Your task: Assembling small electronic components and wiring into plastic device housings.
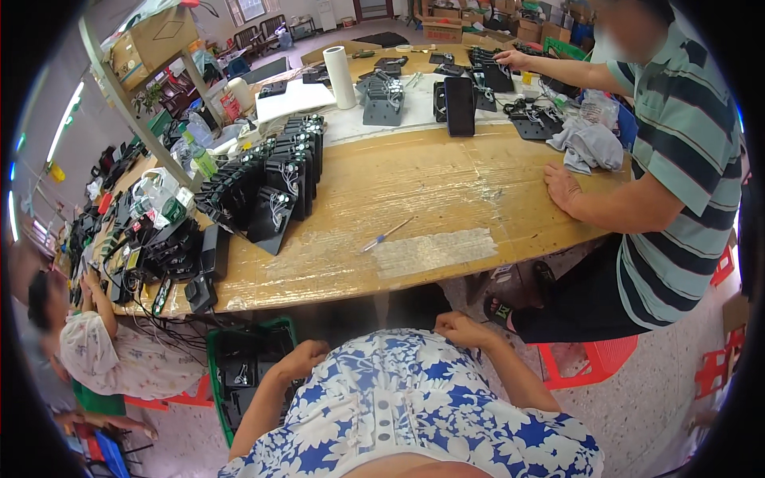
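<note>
My left hand (301, 360) is curled at the left side of my blue and white flowered shirt (382, 382), its fingertips partly hidden by the cloth. At the shirt's right edge, my right hand (464, 329) has its fingers bent together on the fabric. Both hands are below the table's near edge. A pen (386, 235) lies on the wooden table (414, 175), beside a patch of clear tape (434, 251). Black device housings with white wires (275, 179) stand in a row to the left.
A co-worker in a striped shirt (677, 183) leans on the table at right, one hand among black parts. A dark phone (460, 107) stands upright near a white roll (339, 78). A green crate (213, 350) holds black parts at lower left. Another person (96, 342) sits beyond it.
</note>
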Tool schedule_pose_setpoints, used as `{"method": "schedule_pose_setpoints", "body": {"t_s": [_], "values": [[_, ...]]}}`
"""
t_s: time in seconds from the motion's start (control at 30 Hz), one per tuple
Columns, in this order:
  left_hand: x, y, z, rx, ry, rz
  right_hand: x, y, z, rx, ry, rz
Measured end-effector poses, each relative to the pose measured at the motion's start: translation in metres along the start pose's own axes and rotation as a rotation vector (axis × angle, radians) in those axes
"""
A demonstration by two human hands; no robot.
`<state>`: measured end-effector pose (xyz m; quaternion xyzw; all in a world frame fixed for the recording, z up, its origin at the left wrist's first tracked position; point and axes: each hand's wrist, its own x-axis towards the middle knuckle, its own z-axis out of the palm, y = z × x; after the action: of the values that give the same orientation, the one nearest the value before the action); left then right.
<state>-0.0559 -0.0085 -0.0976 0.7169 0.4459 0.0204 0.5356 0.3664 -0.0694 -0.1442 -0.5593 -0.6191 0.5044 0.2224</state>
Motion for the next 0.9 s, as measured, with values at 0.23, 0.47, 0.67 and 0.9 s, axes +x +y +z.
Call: {"method": "schedule_pose_setpoints", "body": {"t_s": [0.23, 0.47, 0.67, 0.9], "values": [[-0.027, 0.035, 0.006, 0.009, -0.006, -0.064, 0.025, -0.067, 0.005, -0.129, -0.160, -0.164], [-0.003, 0.025, 0.004, 0.312, 0.158, -0.095, 0.003, -0.153, -0.042, -0.218, -0.100, -0.228], [0.008, 0.117, -0.024, 0.131, 0.218, 0.117, 0.063, -0.230, -0.168, 0.343, 0.625, -0.497], [0.019, 0.120, -0.032, -0.109, 0.572, 0.414, 0.136, -0.218, -0.285, 0.465, 1.089, -0.552]]}}
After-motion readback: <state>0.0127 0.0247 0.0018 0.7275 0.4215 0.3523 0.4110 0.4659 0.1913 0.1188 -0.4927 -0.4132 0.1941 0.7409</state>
